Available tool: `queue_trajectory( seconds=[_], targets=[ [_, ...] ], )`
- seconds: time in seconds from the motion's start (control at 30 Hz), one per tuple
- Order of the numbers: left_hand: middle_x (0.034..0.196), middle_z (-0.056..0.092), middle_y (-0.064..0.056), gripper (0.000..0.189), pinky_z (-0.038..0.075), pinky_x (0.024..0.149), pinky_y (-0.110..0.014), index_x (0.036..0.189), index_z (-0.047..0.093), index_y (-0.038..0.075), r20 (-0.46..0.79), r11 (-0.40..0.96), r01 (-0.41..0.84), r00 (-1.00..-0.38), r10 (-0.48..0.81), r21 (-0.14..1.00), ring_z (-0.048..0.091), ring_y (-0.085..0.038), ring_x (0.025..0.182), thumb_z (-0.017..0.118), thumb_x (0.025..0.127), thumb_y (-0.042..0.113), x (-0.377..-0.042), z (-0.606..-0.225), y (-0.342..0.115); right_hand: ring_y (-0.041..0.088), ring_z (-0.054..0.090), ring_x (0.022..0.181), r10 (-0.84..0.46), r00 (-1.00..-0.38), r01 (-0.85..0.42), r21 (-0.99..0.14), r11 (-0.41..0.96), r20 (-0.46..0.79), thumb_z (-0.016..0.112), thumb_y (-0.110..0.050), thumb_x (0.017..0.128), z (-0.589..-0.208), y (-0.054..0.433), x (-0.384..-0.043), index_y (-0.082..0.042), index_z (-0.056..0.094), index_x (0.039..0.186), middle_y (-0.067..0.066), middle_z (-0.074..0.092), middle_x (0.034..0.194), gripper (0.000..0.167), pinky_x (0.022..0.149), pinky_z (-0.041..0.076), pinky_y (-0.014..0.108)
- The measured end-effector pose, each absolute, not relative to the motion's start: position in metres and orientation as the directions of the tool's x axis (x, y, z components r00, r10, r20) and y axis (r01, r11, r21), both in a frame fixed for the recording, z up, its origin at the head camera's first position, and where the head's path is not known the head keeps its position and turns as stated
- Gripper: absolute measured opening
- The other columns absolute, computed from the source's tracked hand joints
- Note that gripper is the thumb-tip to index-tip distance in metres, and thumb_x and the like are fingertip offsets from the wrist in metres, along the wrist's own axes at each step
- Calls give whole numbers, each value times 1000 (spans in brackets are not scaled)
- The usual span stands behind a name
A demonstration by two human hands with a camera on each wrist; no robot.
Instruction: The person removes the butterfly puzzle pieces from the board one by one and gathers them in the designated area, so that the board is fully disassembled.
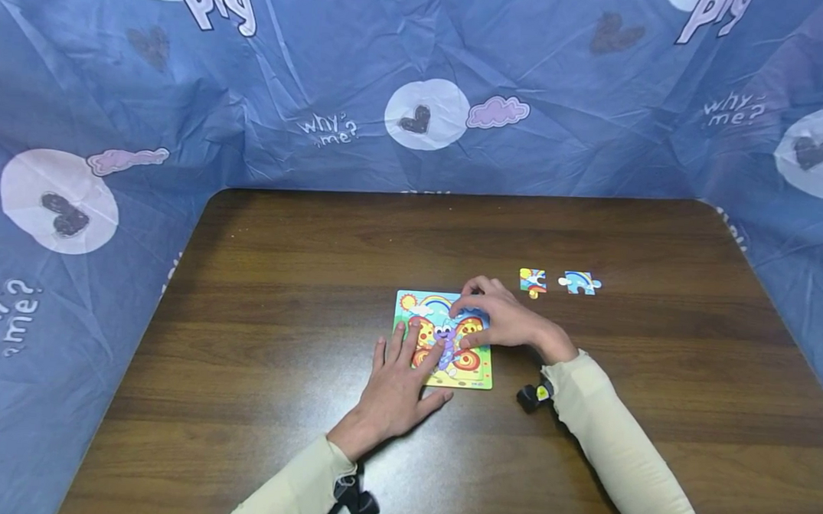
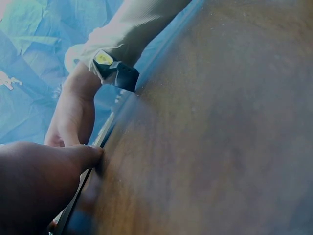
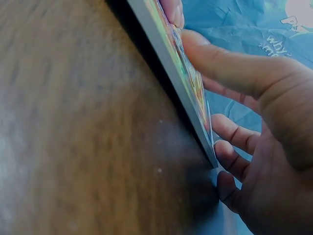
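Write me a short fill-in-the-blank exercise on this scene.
1. The puzzle pictures a purple-bodied ____ with colourful wings.
2. Exactly ____ loose pieces lie on the table.
3. The cloth behind the table is mainly ____.
4. The hand with straight fingers on the puzzle is the person's ____.

Missing words: butterfly; two; blue; left.

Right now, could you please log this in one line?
left hand: on butterfly jigsaw puzzle; right hand: touches its right side; two jigsaw pieces: loose on table

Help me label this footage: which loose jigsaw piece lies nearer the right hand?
The yellow-cornered jigsaw piece, left of the mostly blue jigsaw piece, which lies farther from the right hand.
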State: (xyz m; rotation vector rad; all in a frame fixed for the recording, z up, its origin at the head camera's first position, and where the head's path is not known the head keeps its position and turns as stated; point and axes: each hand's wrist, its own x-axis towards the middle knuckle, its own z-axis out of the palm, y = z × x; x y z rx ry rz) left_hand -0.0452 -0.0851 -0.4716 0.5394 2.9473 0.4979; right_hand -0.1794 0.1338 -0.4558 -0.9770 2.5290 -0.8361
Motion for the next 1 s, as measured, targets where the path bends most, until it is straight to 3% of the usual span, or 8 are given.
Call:
queue_trajectory(
  seconds=[0.27, 0.57, 0.8, 1.0],
  targets=[
    [167, 14, -23, 73, 17, 119, -69, 156, 36, 23, -44, 889, 325, -933, 357, 323, 12, -45, 155, 53, 95, 59, -46, -472, -85, 28, 45, 117, -680, -732, -492, -664, 562, -34, 81, -24, 82, -455, 136, -179, -21, 72, 109, 10, 54, 127, 29, 100, 40, 51],
    [167, 15, -23, 73, 17, 119, -69, 156, 36, 24, -48, 889, 324, -933, 358, 324, 12, -45, 155, 53, 95, 60, -46, -473, -85, 27, 46, 120, -663, -747, -464, -681, 567, -43, 81, -24, 83, -454, 135, -177, -22, 71, 110, 9, 56, 127, 29, 102, 41, 53],
    [167, 15, -23, 73, 17, 119, -69, 156, 37, 23, -38, 888, 325, -934, 356, 326, 12, -44, 155, 53, 95, 59, -45, -473, -85, 30, 50, 123, -627, -778, -436, -684, 585, -40, 82, -25, 82, -456, 138, -177, -13, 58, 133, 12, 58, 131, 58, 105, 42, 53],
    [167, 16, -24, 72, 19, 118, -69, 155, 38, 22, -25, 886, 332, -933, 359, 323, 14, -45, 155, 54, 95, 59, -45, -474, -85, 32, 52, 124, -602, -798, -443, -653, 614, -25, 84, -26, 77, -458, 138, -177, -6, 58, 131, 15, 60, 130, 63, 107, 42, 52]
  ],
)
